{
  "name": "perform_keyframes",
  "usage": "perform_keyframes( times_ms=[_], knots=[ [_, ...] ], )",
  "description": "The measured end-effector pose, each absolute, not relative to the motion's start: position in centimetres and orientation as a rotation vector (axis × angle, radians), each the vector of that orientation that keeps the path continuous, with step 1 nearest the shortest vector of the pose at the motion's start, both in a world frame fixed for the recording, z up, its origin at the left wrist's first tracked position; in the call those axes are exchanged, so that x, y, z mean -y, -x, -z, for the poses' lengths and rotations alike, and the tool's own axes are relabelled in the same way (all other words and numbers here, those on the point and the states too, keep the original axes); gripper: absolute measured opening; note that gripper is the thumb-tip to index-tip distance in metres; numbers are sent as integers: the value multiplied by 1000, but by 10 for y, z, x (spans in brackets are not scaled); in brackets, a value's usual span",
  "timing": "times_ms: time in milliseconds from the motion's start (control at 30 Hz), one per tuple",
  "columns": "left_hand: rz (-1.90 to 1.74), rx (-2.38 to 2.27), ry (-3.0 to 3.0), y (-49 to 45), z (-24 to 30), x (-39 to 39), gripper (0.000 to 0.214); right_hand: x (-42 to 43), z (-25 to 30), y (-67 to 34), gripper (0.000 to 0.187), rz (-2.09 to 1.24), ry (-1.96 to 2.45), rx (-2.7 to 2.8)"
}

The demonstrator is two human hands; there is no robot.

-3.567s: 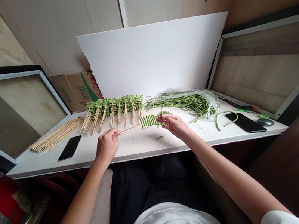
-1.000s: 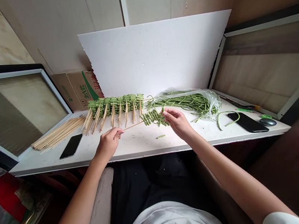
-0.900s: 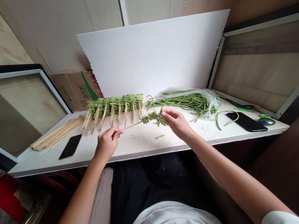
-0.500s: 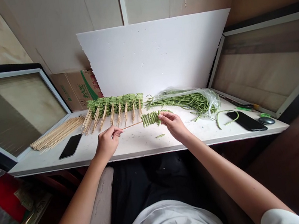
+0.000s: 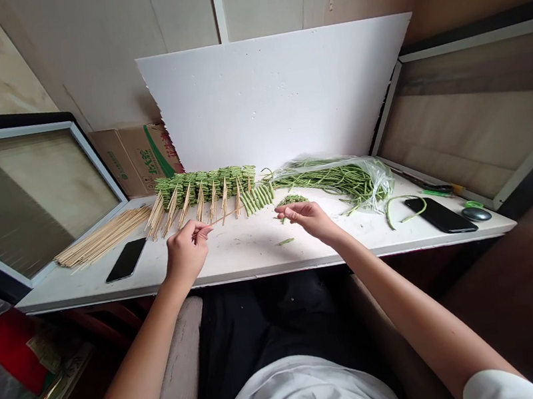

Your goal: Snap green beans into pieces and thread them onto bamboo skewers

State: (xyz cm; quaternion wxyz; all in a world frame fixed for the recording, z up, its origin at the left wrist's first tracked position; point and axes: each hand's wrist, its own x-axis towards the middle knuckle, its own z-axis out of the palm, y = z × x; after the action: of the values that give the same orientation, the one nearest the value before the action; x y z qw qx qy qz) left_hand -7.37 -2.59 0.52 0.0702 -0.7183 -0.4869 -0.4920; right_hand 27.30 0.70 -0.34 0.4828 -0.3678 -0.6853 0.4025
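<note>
My left hand pinches the bare end of a bamboo skewer. Cut green bean pieces are threaded side by side along its far end, held above the table and tilted up to the right. My right hand holds nothing that I can see, its fingers stretched out to the left with the thumb below. Just behind those fingers lies a small pile of cut bean pieces, partly hidden by the hand. One loose piece rests nearer the table's front edge.
Stacked bean skewers stand at the back left, sticks toward me. Bare skewers and a phone lie left. To the right are a plastic bag of long beans, another phone and a dark rounded object.
The skewer's loaded end has swung up and away, toward the stacked skewers. My right hand has let go of the bean pieces and sits slightly nearer, its fingers straightened.
</note>
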Motion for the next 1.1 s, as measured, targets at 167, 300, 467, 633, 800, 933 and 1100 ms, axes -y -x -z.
perform_keyframes(
  times_ms=[167, 300, 467, 633, 800, 933, 1100],
  knots=[
    [1474, 1497, 2153, 74, -5, 25, 18, -17, 18, -292, 22, -577, 1094, 2126],
    [1439, 1515, 2167, 72, -3, 25, 17, -18, 30, -290, 8, -466, 1178, 2239],
    [1444, 1512, 2184, 72, -2, 24, 16, -17, 26, -287, 11, -471, 1117, 2153],
    [1450, 1516, 2196, 73, 0, 23, 17, -16, 6, -290, 33, -684, 1056, 1763],
    [1458, 1517, 2192, 72, -1, 24, 18, -16, -3, -288, 45, -975, 1018, 1297],
    [1443, 1517, 2189, 71, -3, 25, 18, -14, -4, -283, 47, -1096, 949, 1187],
    [1420, 1530, 2214, 70, -3, 26, 18, -9, -6, -275, 45, -1151, 893, 1167]
  ],
)
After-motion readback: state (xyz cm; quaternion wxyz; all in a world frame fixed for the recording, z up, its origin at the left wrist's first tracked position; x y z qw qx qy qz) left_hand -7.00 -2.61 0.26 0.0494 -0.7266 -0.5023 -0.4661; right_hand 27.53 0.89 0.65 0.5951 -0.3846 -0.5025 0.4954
